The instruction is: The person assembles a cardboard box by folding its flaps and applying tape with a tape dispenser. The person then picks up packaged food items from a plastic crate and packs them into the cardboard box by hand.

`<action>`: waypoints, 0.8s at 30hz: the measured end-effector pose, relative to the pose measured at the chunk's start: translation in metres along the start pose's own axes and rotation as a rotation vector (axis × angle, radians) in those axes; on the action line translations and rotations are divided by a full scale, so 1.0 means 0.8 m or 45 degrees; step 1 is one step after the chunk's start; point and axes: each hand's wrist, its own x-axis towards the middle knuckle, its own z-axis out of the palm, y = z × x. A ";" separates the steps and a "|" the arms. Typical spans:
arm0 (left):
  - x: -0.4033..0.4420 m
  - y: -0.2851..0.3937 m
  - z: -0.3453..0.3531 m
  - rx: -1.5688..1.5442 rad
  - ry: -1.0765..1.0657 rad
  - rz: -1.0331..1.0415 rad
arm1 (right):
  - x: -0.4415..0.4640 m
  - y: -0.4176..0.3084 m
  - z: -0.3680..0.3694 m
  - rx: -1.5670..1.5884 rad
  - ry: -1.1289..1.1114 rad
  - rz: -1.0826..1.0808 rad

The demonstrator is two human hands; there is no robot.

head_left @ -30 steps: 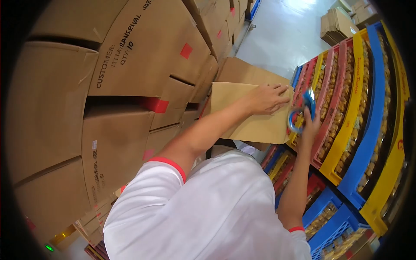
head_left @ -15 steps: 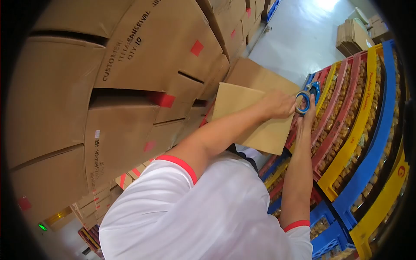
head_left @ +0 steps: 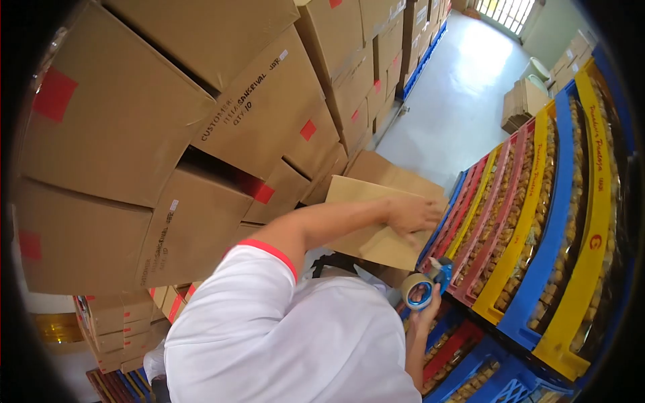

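My left hand (head_left: 408, 216) lies with fingers spread on the flap of an open cardboard box (head_left: 373, 232), near its right edge. The box stands in front of me, with another raised flap (head_left: 393, 174) behind it. My right hand (head_left: 428, 314) is closed around a blue tape dispenser (head_left: 441, 270) carrying a roll of tape (head_left: 414, 290). The dispenser is held to the right of my body, lower than the box and apart from it. Part of my right hand is hidden behind the roll.
Tall stacks of cardboard cartons (head_left: 262, 107) rise on the left, some with red stickers. On the right stand stacked blue, yellow and red crates (head_left: 557, 221) filled with packed brown goods. Glossy floor (head_left: 463, 80) runs between them. Flattened cardboard (head_left: 521, 107) leans farther back.
My right hand has drawn the tape dispenser down, away from the box. My left hand has opened from a closed grip near the tape and now lies flat on the flap. The view has shifted.
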 end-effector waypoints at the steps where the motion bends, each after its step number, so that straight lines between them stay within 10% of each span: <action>1: -0.007 -0.002 0.000 -0.007 -0.352 -0.018 | -0.002 0.002 0.001 0.165 -0.029 -0.008; 4: -0.019 -0.028 -0.027 -0.024 -0.645 -0.557 | -0.012 -0.024 0.044 0.163 0.375 -0.087; 7: -0.025 -0.059 -0.082 0.368 -0.878 -1.379 | -0.011 -0.026 0.019 0.134 0.166 -0.050; 16: -0.197 0.098 -0.130 -0.539 -0.417 -2.457 | 0.039 -0.025 0.068 -0.109 0.035 -0.083; 21: -0.229 0.165 -0.172 -0.593 -0.887 -2.379 | 0.060 -0.069 0.098 -0.150 -0.039 0.017; 24: -0.168 0.160 -0.195 -0.348 -0.667 -2.202 | 0.064 -0.070 0.115 -0.227 0.022 -0.158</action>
